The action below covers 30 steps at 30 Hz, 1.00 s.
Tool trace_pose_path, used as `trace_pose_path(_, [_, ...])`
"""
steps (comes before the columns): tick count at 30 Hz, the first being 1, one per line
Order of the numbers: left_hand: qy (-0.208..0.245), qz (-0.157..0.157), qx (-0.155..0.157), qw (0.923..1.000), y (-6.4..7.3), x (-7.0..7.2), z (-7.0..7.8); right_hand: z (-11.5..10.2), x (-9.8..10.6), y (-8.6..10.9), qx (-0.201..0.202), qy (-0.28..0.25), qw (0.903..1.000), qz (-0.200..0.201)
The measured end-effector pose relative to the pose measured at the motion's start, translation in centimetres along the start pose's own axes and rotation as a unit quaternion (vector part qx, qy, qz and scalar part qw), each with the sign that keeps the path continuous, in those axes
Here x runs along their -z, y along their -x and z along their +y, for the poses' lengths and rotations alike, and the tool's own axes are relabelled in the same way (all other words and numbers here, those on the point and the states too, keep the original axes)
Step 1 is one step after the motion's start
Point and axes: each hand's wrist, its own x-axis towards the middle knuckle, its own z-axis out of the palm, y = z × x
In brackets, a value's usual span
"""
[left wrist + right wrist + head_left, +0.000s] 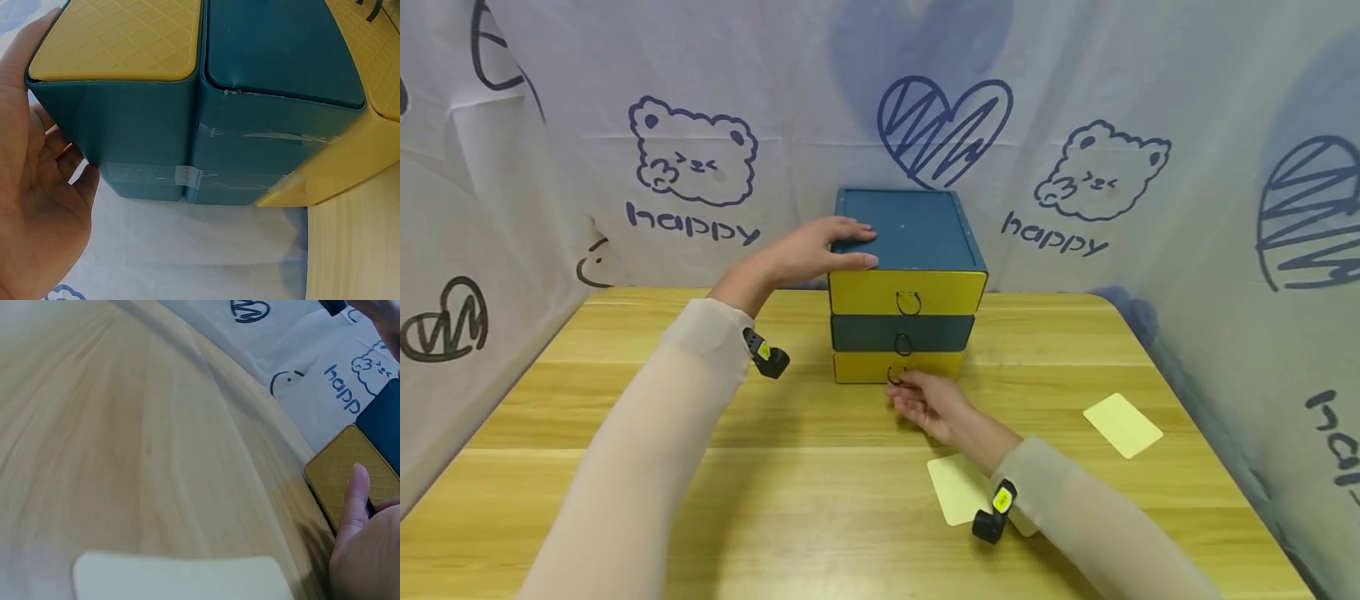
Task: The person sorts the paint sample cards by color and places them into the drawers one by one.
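Observation:
A stack of three small drawers in a dark teal case (910, 225) stands at the back of the table, yellow fronts at top and bottom and a teal one between. Each front carries a dark loop pull. My left hand (811, 250) rests on the left edge of the case's top, fingers extended over it; the left wrist view has that hand (44, 187) along the case's corner. Low in front, my right hand (934, 407) pinches the loop pull (370, 508) of the bottom yellow drawer (859, 368) between thumb and fingers. That drawer sits flush under the others.
One pale yellow card (1123, 425) lies on the wooden table (820, 517) at the right. Another pale yellow card (955, 492) is partly covered by the right forearm. Clear tape (187, 176) crosses the case's side. A white printed cloth (820, 125) hangs behind.

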Motion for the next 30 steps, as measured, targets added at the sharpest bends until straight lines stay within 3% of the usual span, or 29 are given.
trace_pose_path(5, [0.005,-0.001,0.0,1.0,0.0,0.0,0.1,0.2,0.2,0.8,-0.002,0.031,0.9994,-0.011])
trace_pose_path(19, [0.01,-0.002,-0.002,0.9999,-0.1,0.0,-0.1,1.5,1.2,5.1,-0.047,0.104,0.9892,-0.092])
trace_pose_path(25, [0.009,-0.002,-0.003,1.0,-0.1,-0.1,-0.2,2.1,1.8,6.4,-0.061,0.143,0.9796,-0.128])
trace_pose_path(30, [0.004,-0.003,-0.004,1.0,-0.1,0.0,-0.1,1.9,2.7,7.4,-0.064,0.2,0.9644,-0.161])
